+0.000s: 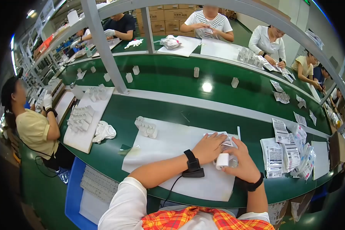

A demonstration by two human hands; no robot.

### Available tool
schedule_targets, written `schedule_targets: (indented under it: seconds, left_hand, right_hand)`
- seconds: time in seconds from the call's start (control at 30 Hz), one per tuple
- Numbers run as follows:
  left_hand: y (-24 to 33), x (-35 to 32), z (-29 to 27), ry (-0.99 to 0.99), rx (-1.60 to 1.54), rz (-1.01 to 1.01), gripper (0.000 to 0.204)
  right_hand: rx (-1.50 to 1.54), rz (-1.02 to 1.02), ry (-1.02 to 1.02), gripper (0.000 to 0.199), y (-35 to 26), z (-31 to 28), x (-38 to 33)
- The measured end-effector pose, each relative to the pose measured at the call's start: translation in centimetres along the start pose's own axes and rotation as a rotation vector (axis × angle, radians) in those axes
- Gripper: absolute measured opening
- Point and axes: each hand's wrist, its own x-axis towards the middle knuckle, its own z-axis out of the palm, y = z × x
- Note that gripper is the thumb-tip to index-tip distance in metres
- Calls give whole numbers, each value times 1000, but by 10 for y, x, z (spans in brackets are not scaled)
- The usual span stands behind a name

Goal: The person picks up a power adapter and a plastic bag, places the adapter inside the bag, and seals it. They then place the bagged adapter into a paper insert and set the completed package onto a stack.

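Plaid garment [180, 219], hands [209, 148], green tabletop [157, 108], stacked cartons [179, 15]

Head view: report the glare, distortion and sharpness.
In the head view, one round white glare spot shines on the green belt; in the head view, the overhead grey beam curves into an arc and the corners go black; in the head view, the left hand and right hand look reasonably sharp.
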Motion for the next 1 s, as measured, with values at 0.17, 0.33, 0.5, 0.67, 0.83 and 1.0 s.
schedule_targets:
  seconds: [0.17, 0.33, 0.5, 0.67, 0.83, 1.0]
  left_hand:
    - [34, -7, -12, -38, 190, -33, 57]
    - [33, -21, -4, 40, 444, -13, 63]
    - [6, -4, -22, 64, -56, 56, 61]
    - [26, -8, -39, 115, -590, 140, 46]
    - [6, -6, -32, 173, -738, -112, 40]
    - [17, -10, -14, 35, -801, -66, 31]
  right_hand:
    - [162, 464, 39, 50, 5, 15, 6]
    - [151, 158, 36, 41, 10, 16, 11]
    - [814, 405, 12, 33, 18, 13, 11]
    - [1659, 510, 240, 29, -3, -10, 7]
    - [951, 314, 335, 19, 6, -3, 7]
    - [855, 472, 88, 19, 32, 14, -5]
